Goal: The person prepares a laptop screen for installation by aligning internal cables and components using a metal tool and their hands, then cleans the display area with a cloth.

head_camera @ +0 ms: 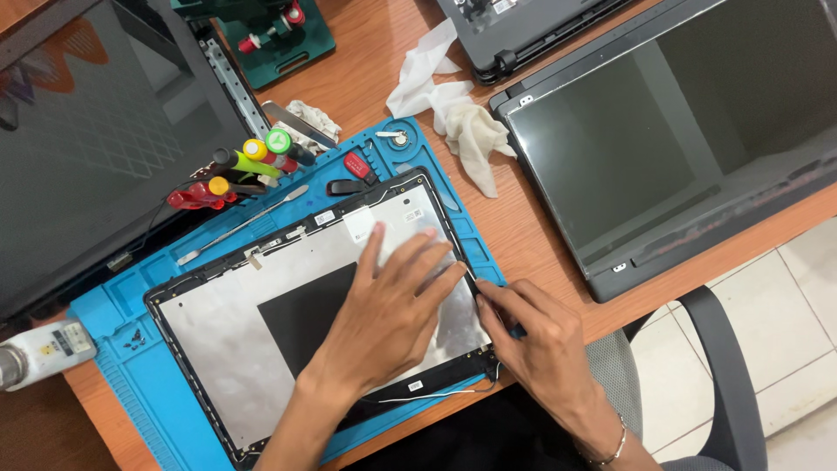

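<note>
Pressing flat on the silvery inside of a laptop lid (261,331), the left hand (392,296) lies open with fingers spread, steadying the panel rather than gripping it. The lid rests face down on a blue mat (113,349) on the wooden tabletop (540,235). The right hand (532,336) works at the lid's right edge, its fingertips pinched on what looks like a thin dark cable or strip (472,283) running along the black frame; exactly what is held is too small to tell. A loose cable (436,392) trails out at the lid's lower corner. The step in hand seems to be work on the wiring along that edge, either seating or lifting it. The next move likely calls for a light, steady pull or press that follows the frame's channel, with the left hand keeping the lid from sliding. Screwdrivers (240,170) stand at the mat's top, a crumpled cloth (453,113) lies just beyond, and a second screen (680,139) sits to the right
</note>
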